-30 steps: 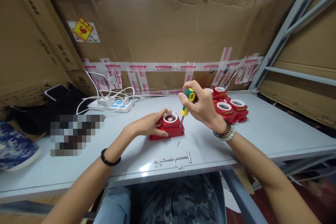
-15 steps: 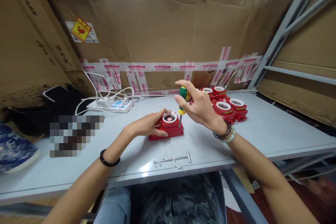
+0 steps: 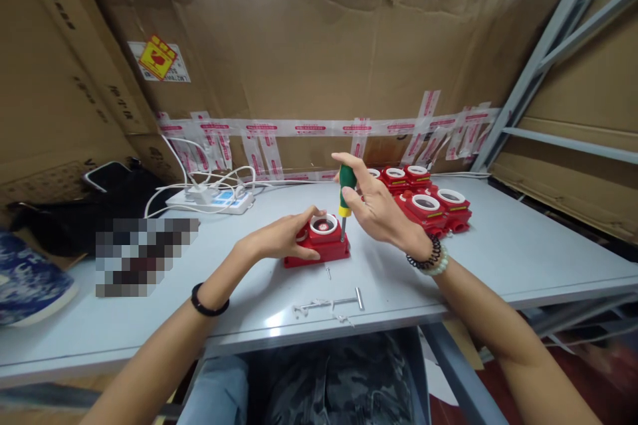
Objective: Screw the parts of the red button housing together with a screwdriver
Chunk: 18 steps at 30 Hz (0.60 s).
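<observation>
A red plastic housing point(image 3: 321, 246) with a white ring on top lies on the grey table point(image 3: 498, 259). My left hand point(image 3: 284, 236) grips its left side, fingers closed on it. My right hand point(image 3: 376, 207) holds a green and yellow screwdriver point(image 3: 345, 196) upright between thumb and fingers. The screwdriver's tip stands on the housing's right front corner. A loose screw point(image 3: 327, 271) lies just in front of the housing.
Several more red housings point(image 3: 428, 202) are grouped behind my right hand. Small metal parts point(image 3: 331, 303) lie near the table's front edge. A white power strip with cables point(image 3: 214, 198) and a black bag point(image 3: 90, 206) sit at the left. Taped cardboard point(image 3: 319, 60) walls the back.
My right hand has shifted its hold on the screwdriver's handle, from a fist over the top to a looser finger grip. The screwdriver now stands more upright. My left hand has stayed put.
</observation>
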{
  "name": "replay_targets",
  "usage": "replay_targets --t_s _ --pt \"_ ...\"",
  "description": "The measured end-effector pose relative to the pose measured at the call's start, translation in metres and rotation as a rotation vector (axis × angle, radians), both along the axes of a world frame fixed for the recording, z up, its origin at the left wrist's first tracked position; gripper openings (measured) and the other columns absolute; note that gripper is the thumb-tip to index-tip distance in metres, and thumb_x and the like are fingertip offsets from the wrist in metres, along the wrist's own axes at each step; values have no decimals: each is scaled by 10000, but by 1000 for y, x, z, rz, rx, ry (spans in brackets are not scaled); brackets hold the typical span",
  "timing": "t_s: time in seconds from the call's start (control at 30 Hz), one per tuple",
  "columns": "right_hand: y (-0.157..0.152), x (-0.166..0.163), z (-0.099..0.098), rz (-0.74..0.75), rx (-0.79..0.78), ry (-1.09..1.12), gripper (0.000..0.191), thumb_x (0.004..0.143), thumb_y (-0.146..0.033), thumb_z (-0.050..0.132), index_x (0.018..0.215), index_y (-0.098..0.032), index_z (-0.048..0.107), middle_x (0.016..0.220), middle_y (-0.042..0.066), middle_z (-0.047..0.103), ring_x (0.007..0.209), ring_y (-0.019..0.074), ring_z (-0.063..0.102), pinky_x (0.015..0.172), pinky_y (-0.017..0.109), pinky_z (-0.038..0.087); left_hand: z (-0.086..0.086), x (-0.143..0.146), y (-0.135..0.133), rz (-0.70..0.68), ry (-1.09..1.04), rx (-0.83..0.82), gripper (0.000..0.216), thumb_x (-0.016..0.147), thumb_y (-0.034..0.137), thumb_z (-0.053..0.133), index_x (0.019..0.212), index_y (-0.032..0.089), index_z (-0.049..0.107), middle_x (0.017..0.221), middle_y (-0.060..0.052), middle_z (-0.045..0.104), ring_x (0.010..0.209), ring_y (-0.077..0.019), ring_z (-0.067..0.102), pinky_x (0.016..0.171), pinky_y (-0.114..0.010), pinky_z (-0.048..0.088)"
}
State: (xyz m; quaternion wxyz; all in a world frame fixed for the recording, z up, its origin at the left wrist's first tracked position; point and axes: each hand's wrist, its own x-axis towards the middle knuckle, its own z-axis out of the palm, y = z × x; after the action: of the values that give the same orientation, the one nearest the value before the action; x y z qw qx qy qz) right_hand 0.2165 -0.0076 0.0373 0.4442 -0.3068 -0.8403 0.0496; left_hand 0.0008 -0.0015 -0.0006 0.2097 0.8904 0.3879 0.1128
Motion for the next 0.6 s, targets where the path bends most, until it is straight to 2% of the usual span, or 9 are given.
replay_targets --t_s 0.07,0.13,0.23,0.3,0.33,0.4,0.5,0.53,0.6 --pt "1 1 0 141 -87 45 449 898 -211 397 1343 -244 342 1002 35 586 707 121 555 637 273 477 1 0 0 -1 1 5 605 750 447 669 1212 221 350 1358 -127 499 1089 -282 579 870 -335 461" --pt "2 0 0 155 -87 70 417 890 -258 466 1299 -243 387 944 14 586 663 108 548 608 255 472 1 0 0 17 19 8 621 748 451 668 1226 214 350 1320 -132 529 1085 -290 581 863 -336 462" --pt "2 -4 -2 -26 59 65 400 827 -361 602 1188 -226 496 837 -3 582 633 111 513 597 256 444 1 0 -1 39 47 12 652 750 470 658 1259 217 339 1272 -126 559 1066 -298 588 851 -346 464" --pt "2 -4 -2 -132 133 28 411 814 -389 615 1175 -219 519 809 5 578 673 133 509 626 277 439 1 0 -1 40 52 19 669 751 478 653 1277 223 326 1272 -124 557 1059 -300 588 846 -354 465" --pt "1 -4 -2 -135 129 10 412 831 -378 588 1202 -219 506 817 11 577 696 143 513 644 288 442 1 0 -1 37 47 22 670 751 479 653 1277 223 326 1277 -125 553 1056 -299 588 844 -353 466" --pt "0 -1 1 -38 38 -5 417 875 -297 495 1284 -238 439 887 21 580 724 145 527 667 299 459 1 0 -1 26 32 24 655 745 475 659 1257 221 339 1284 -127 548 1042 -290 594 835 -344 470" --pt "0 4 5 172 -123 12 500 865 -164 407 1350 -266 344 997 23 584 716 120 552 652 274 478 1 0 0 22 19 10 633 738 470 664 1231 225 352 1282 -124 552 988 -267 614 803 -326 479" --pt "0 5 6 190 -137 11 514 858 -162 421 1356 -265 339 985 17 588 690 112 551 633 262 475 1 0 0 25 20 4 634 739 469 663 1234 228 349 1280 -123 554 973 -262 619 791 -322 481" --pt "1 3 4 112 -78 11 488 854 -221 493 1331 -244 391 900 1 593 632 104 528 598 250 454 0 0 0 33 24 -5 645 741 470 659 1247 231 339 1276 -122 558 949 -257 626 773 -317 483"
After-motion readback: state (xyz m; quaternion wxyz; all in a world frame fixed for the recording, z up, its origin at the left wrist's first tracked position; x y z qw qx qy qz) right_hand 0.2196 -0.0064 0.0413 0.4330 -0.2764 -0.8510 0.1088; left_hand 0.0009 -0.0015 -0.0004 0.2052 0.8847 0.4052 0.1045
